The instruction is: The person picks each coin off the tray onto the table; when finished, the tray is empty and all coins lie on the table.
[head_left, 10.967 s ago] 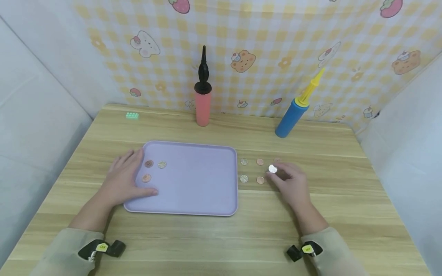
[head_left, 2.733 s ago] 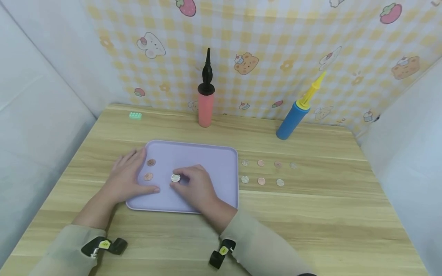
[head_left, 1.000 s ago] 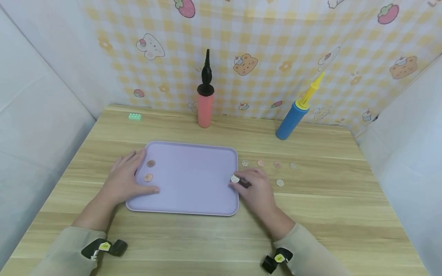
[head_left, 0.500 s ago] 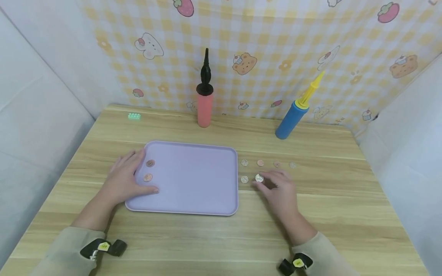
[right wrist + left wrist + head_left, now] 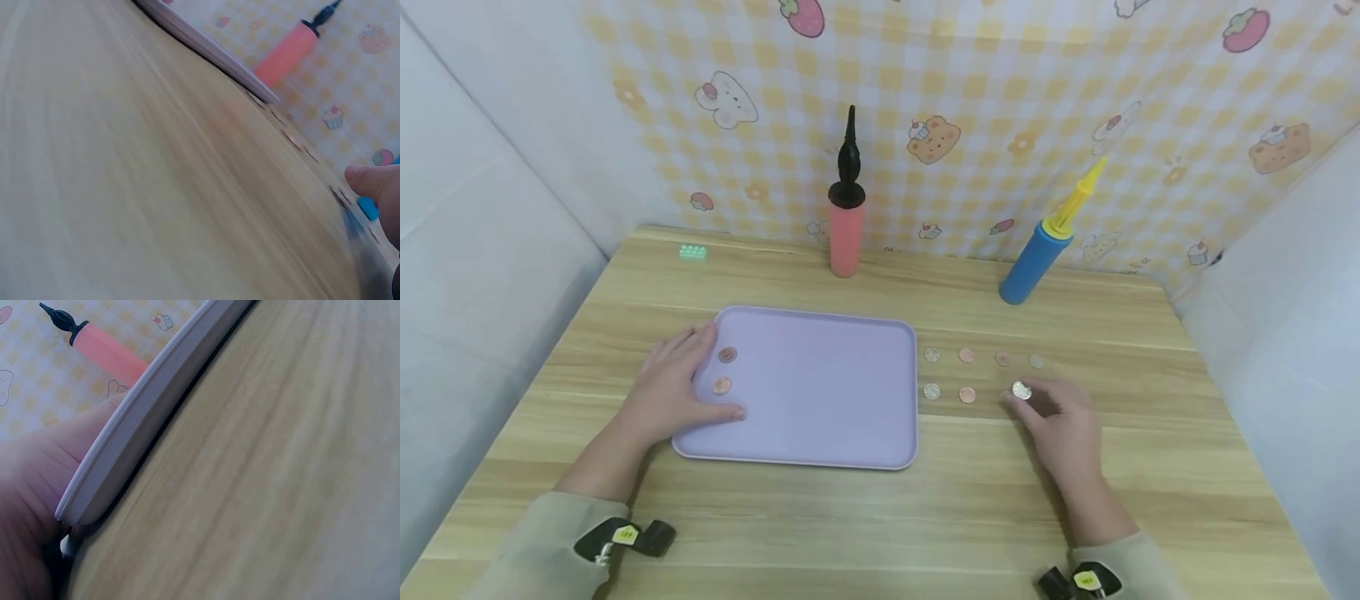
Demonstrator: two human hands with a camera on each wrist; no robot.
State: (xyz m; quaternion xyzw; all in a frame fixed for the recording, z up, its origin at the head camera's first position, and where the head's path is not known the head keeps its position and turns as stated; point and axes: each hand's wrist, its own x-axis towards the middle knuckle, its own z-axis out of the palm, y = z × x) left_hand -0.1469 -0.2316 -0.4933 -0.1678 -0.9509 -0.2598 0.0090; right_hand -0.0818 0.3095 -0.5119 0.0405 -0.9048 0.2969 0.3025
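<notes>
My right hand [image 5: 1063, 425] pinches a silver coin [image 5: 1021, 391] between thumb and fingers, above the table right of the tray. Several coins lie there in two rows, such as a silver coin [image 5: 932, 355] and a copper-coloured coin [image 5: 966, 395]; another is partly hidden by my right thumb. My left hand [image 5: 673, 387] rests at the left rim of a lilac tray [image 5: 831, 392], its thumb stretched over the inside. Beside it in the tray lie two copper-coloured coins, a darker coin [image 5: 727, 354] and a brighter coin [image 5: 722, 385].
At the back of the wooden table [image 5: 850, 533] a pink hand pump [image 5: 846, 237] with a black top stands upright. A blue and yellow pump [image 5: 1037, 254] leans against the patterned cloth [image 5: 985, 67]. A small green toy brick [image 5: 693, 252] lies back left.
A silver coin has left the tray in my right hand, which has carried it right, past the tray's edge and over the coin rows. My left hand stays at the tray.
</notes>
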